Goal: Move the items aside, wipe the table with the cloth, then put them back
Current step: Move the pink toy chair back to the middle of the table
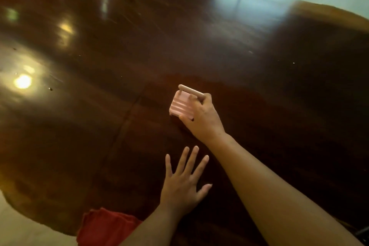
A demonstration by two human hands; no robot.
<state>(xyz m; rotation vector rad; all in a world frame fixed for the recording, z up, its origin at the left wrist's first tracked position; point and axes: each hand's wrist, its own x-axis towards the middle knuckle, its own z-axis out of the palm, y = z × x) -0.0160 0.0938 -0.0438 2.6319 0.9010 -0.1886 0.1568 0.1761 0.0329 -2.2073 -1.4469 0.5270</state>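
Lamplight glares off the dark, glossy wooden table (119, 46) at the far left, with more pale reflections spread across its upper part. At the near edge lies a crumpled red cloth (103, 225), partly hidden by the left forearm that passes over it. Just right of the cloth, the left hand (184, 183) is open, fingers spread and palm down over bare wood; whether it presses on the surface or hovers just above cannot be told. Further out toward the middle of the table sits a small pink ribbed item (182, 105) with a pale wooden rod along its far edge. The right hand (201, 118) is closed around that item's right side, fingers curled at the rod end and thumb on the near corner, with the right arm reaching in from the lower right.
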